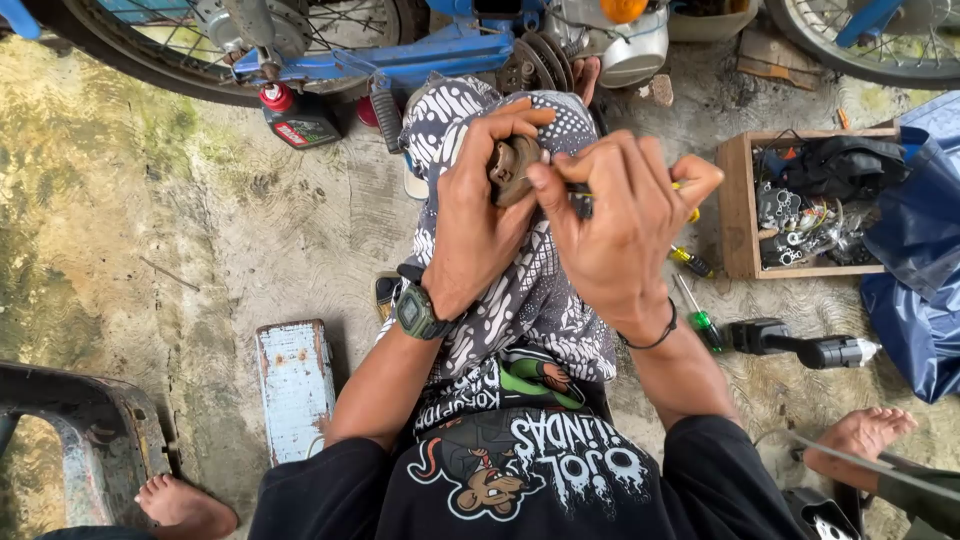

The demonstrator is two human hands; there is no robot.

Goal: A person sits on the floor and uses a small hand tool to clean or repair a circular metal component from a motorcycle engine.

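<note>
Left hand (478, 215), wristwatch on, clamped around a rusty brown metal part (512, 168), held over the raised knee. Right hand (615, 225) just beside it, fingers pinched shut on a yellow-handled tool (690, 200), its tip hidden against the part. Beyond the right hand: screwdrivers (695, 290) on the concrete, wooden box of hardware (740, 215). Beyond the left: oil bottle (295, 118).

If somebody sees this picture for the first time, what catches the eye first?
At the centre, the left hand grips a small rusty metal part while the right hand works on it with a thin tool. Above stands a blue motorcycle; at the right sits a wooden box of parts.
</note>
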